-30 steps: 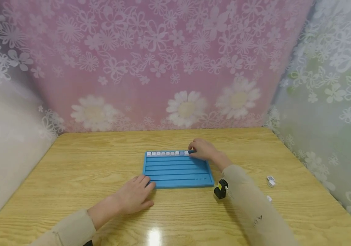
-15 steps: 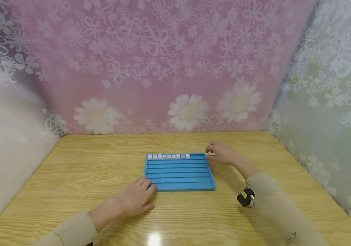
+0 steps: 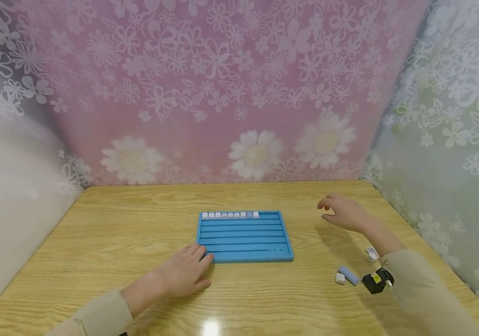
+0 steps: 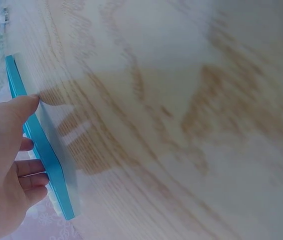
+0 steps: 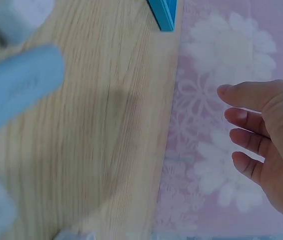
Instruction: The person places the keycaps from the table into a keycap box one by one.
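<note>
My left hand (image 3: 186,270) rests at the near left corner of a blue keyboard-shaped tray (image 3: 243,236), its fingertips touching the edge. In the left wrist view the same hand (image 4: 11,160) lies along the tray's blue side (image 4: 41,142). A row of white keycaps (image 3: 224,215), with a lilac keycap (image 3: 249,215) among them, fills the left part of the far slot. Off to the tray's right, my right hand (image 3: 344,212) hovers above the table with loosely bent fingers and nothing in them. The right wrist view shows that hand (image 5: 266,135) with thumb and fingers apart.
On the wooden table (image 3: 138,210), a long blue-lilac keycap (image 3: 348,275) lies beside a white keycap (image 3: 339,278) at the right. More white keycaps (image 3: 371,254) sit close to the right forearm. A pink floral cloth (image 3: 205,93) hangs behind the table.
My right hand has left the keycap row at the tray's far edge and moved right, away from the tray. The left hand stays at the near left corner.
</note>
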`<action>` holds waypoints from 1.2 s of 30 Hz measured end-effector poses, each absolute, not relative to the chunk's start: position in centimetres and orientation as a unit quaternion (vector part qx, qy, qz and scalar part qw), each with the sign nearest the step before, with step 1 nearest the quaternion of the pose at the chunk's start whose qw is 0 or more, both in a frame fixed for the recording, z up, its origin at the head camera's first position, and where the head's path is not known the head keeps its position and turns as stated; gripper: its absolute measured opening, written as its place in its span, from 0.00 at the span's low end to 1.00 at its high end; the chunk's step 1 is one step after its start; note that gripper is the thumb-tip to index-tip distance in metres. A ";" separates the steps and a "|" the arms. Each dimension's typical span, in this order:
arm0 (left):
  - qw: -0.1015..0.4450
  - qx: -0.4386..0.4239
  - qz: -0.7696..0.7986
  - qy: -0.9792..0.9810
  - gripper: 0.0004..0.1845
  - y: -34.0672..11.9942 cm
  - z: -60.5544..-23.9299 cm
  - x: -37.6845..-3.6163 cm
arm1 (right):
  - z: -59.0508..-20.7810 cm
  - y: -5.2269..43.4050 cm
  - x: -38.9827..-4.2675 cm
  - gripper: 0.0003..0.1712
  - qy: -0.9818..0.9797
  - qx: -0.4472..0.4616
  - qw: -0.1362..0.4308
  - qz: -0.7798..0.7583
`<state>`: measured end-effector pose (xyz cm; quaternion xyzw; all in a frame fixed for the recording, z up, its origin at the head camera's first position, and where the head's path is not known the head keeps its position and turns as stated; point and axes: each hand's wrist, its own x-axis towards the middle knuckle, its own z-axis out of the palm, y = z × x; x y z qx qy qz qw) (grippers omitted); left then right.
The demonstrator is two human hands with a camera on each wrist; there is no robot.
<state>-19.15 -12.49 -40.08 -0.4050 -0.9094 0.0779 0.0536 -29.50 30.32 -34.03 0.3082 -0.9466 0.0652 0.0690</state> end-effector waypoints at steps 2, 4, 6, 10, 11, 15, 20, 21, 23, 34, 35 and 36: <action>0.053 -0.403 0.077 -0.910 0.29 -12.5 -40.1 -19.1 | -33.9 31.3 -29.1 0.10 -0.948 0.306 0.067 0.064; 0.051 -0.402 0.079 -0.911 0.29 -12.5 -40.1 -19.1 | -33.8 32.3 -28.6 0.09 -0.948 0.306 0.065 0.064; 0.049 -0.402 0.079 -0.911 0.29 -12.4 -40.1 -19.1 | -33.8 33.5 -28.1 0.09 -0.948 0.306 0.063 0.066; 0.044 -0.404 0.078 -0.910 0.29 -12.4 -40.0 -19.1 | -34.1 35.8 -27.0 0.10 -0.951 0.292 0.062 0.073; 0.043 -0.405 0.077 -0.910 0.29 -12.4 -40.1 -19.0 | -34.3 36.3 -26.8 0.10 -0.953 0.289 0.064 0.073; 0.049 -0.405 0.065 -0.911 0.28 -12.5 -40.1 -19.0 | -35.1 38.1 -26.0 0.10 -0.956 0.278 0.067 0.071; 0.056 -0.405 0.066 -0.910 0.27 -12.6 -40.2 -19.0 | -36.3 40.0 -25.2 0.12 -0.960 0.268 0.041 0.072; 0.055 -0.405 0.067 -0.910 0.27 -12.6 -40.2 -19.0 | -36.6 40.4 -25.1 0.12 -0.961 0.265 0.035 0.075; 0.055 -0.406 0.067 -0.910 0.27 -12.6 -40.2 -18.9 | -37.1 41.0 -24.8 0.12 -0.962 0.260 0.024 0.076; 0.052 -0.405 0.061 -0.911 0.28 -12.6 -40.0 -18.9 | -38.2 42.0 -24.3 0.11 -0.962 0.239 -0.054 0.121; 0.051 -0.406 0.060 -0.910 0.28 -12.6 -39.9 -18.9 | -38.4 42.0 -24.3 0.11 -0.961 0.243 -0.056 0.122; 0.051 -0.408 0.059 -0.910 0.27 -12.6 -39.9 -18.9 | -38.5 42.0 -24.3 0.11 -0.961 0.244 -0.056 0.121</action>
